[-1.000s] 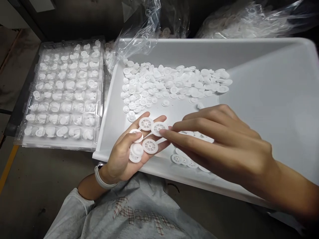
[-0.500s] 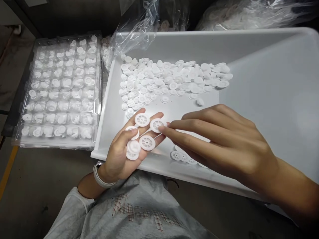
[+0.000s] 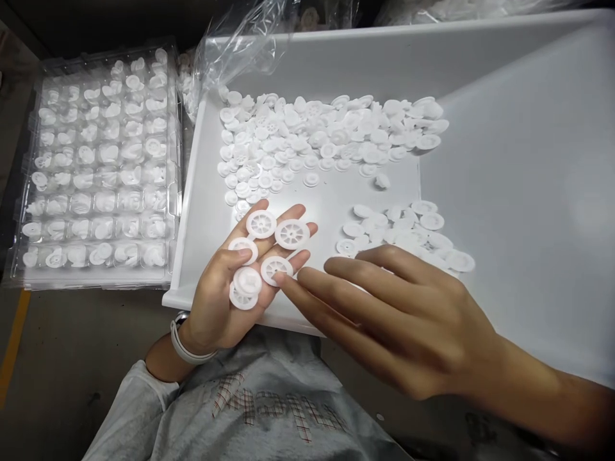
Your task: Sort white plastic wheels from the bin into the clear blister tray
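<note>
My left hand (image 3: pixel 223 294), palm up, cradles several small white plastic wheels, its thumb pressing on one wheel (image 3: pixel 243 250). Two spoked wheels, one upper left (image 3: pixel 261 224) and one upper right (image 3: pixel 292 234), rest across the fingers. Nearer the palm, a wheel with a raised hub (image 3: pixel 247 281) overlaps another wheel (image 3: pixel 243 299). My right hand (image 3: pixel 408 320) reaches in from the right, back upward, fingertip on the rim of a spoked wheel (image 3: pixel 276 271) at the left fingers. Its thumb is hidden under the hand, but the fingers look closed on that wheel.
Both hands are over a large white tray (image 3: pixel 519 160). A wide heap of white parts (image 3: pixel 307 131) lies along its back, and a smaller pile (image 3: pixel 403 227) near my right hand. Filled clear compartment trays (image 3: pixel 103 166) stand stacked at left. Clear plastic film (image 3: pixel 245 45) drapes over the back rim.
My right fingertips have moved from the upper-right wheel to the lower one, leaving the first on my left fingers. The view has shifted, and the smaller pile shows more fully.
</note>
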`<state>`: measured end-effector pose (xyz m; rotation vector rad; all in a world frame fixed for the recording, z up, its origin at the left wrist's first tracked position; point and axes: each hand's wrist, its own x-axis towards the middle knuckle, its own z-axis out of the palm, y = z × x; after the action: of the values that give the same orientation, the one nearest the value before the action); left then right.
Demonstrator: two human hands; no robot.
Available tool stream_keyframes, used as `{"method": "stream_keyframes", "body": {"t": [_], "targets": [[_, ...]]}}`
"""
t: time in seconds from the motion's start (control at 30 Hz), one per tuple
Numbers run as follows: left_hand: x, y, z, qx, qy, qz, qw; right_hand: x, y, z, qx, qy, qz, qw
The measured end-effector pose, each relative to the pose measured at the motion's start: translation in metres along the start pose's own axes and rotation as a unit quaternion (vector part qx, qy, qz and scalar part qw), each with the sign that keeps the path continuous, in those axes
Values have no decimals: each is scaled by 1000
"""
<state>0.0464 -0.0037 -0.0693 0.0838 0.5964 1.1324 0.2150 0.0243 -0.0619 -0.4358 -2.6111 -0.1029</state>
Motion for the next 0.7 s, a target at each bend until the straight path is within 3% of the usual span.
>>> {"method": "stream_keyframes", "body": {"t": [0.13, 0.57, 0.7], "targets": [[0, 1, 0, -1, -8, -3, 1000, -4, 1, 1, 21, 38, 21, 999], [-1, 1, -2, -21, -2, -8, 1000, -12, 3, 5, 59, 27, 58, 996], [-1, 2, -3, -48, -2, -19, 999, -10, 3, -5, 103, 19, 84, 991]]}}
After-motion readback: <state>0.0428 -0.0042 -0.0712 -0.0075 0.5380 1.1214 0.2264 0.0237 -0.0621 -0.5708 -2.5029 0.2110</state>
